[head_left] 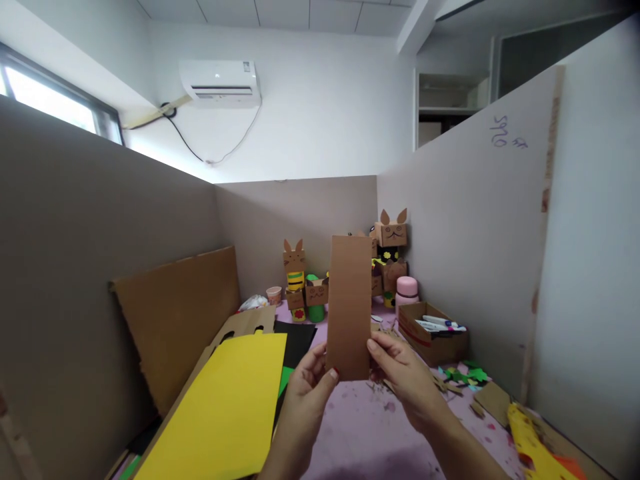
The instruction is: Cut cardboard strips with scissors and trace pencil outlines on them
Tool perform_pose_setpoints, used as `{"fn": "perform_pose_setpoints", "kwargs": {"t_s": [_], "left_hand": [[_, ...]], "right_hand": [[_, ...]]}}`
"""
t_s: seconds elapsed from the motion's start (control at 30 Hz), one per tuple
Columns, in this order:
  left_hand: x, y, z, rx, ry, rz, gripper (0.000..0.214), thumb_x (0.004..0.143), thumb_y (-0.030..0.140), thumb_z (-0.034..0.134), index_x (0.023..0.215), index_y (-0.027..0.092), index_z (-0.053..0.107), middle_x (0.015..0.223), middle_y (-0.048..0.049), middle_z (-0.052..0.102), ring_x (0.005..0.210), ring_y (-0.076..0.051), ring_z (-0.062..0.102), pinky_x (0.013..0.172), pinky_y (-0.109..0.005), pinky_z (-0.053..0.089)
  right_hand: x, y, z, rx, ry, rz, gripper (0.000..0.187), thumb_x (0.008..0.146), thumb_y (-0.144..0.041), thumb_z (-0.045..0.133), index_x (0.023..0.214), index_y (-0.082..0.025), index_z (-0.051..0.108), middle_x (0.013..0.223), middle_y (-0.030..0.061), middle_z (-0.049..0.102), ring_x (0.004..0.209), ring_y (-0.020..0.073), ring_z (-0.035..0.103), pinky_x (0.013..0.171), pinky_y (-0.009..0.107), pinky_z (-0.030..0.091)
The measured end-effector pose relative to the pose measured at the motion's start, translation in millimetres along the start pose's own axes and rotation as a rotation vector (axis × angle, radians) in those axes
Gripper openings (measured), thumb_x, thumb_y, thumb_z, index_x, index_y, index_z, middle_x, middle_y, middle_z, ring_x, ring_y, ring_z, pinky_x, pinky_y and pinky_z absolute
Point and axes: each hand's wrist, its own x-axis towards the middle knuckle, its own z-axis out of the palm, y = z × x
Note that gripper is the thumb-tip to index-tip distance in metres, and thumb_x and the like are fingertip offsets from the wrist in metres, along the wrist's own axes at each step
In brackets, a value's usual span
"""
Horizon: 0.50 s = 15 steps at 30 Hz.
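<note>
I hold a tall brown cardboard strip [349,303] upright in front of me, above the pink tabletop [370,427]. My left hand [307,393] pinches its lower left corner with thumb and fingers. My right hand [400,373] grips the lower right edge. Both hands are closed on the strip, which hides part of the cardboard figures behind it.
A yellow sheet [225,413] lies on the left over black paper and a big cardboard panel [175,313]. Cardboard animal figures [393,233] stand at the back. A box of markers [433,330], a pink bottle [406,290] and paper scraps [465,377] sit right. Partition walls enclose the desk.
</note>
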Motion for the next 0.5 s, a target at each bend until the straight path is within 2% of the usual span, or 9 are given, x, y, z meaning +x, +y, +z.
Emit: {"fn": "perform_pose_setpoints", "kwargs": {"t_s": [0.07, 0.17, 0.3, 0.4, 0.5], "left_hand": [[-0.4, 0.9, -0.2, 0.030, 0.007, 0.004, 0.048, 0.071, 0.024, 0.069, 0.117, 0.018, 0.058, 0.116, -0.0126, 0.065, 0.108, -0.027, 0.058, 0.084, -0.034, 0.047], [-1.0, 3.1, 0.3, 0.090, 0.026, 0.000, 0.042, 0.072, 0.024, 0.067, 0.112, 0.018, 0.060, 0.112, -0.0117, 0.067, 0.103, -0.025, 0.061, 0.077, -0.030, 0.048], [-0.8, 5.3, 2.2, 0.233, 0.007, 0.011, 0.034, 0.074, 0.024, 0.062, 0.108, 0.016, 0.062, 0.106, -0.0115, 0.069, 0.098, -0.024, 0.063, 0.075, -0.031, 0.049], [2.1, 5.8, -0.7, 0.308, 0.146, 0.065, 0.038, 0.075, 0.028, 0.061, 0.111, 0.016, 0.058, 0.105, -0.0121, 0.068, 0.099, -0.025, 0.062, 0.084, -0.036, 0.048], [7.7, 6.5, -11.0, 0.359, 0.382, 0.147, 0.046, 0.080, 0.033, 0.054, 0.123, 0.020, 0.045, 0.125, -0.0115, 0.056, 0.113, -0.022, 0.053, 0.095, -0.037, 0.042]], "right_hand": [[-0.2, 0.7, 0.2, -0.030, -0.002, -0.009, 0.037, 0.083, -0.047, 0.055, 0.102, -0.018, 0.066, 0.071, 0.0011, 0.062, 0.059, 0.0113, 0.045, 0.051, 0.020, 0.035], [-0.1, 1.8, 0.9, -0.195, 0.012, -0.061, 0.035, 0.089, -0.040, 0.045, 0.108, -0.017, 0.063, 0.081, 0.0050, 0.067, 0.061, 0.0135, 0.051, 0.052, 0.021, 0.040], [0.7, 0.9, -3.3, -0.421, 0.040, -0.141, 0.038, 0.092, -0.037, 0.035, 0.116, -0.018, 0.059, 0.098, 0.0080, 0.069, 0.073, 0.0180, 0.061, 0.060, 0.026, 0.048], [1.3, -1.0, -11.9, -0.601, 0.073, -0.182, 0.038, 0.092, -0.035, 0.033, 0.118, -0.022, 0.059, 0.108, 0.0074, 0.068, 0.092, 0.0211, 0.061, 0.075, 0.029, 0.047], [1.7, -0.2, -19.1, -0.869, 0.103, -0.166, 0.035, 0.090, -0.026, 0.037, 0.115, -0.025, 0.061, 0.109, 0.0072, 0.068, 0.099, 0.0234, 0.059, 0.083, 0.032, 0.042]]}}
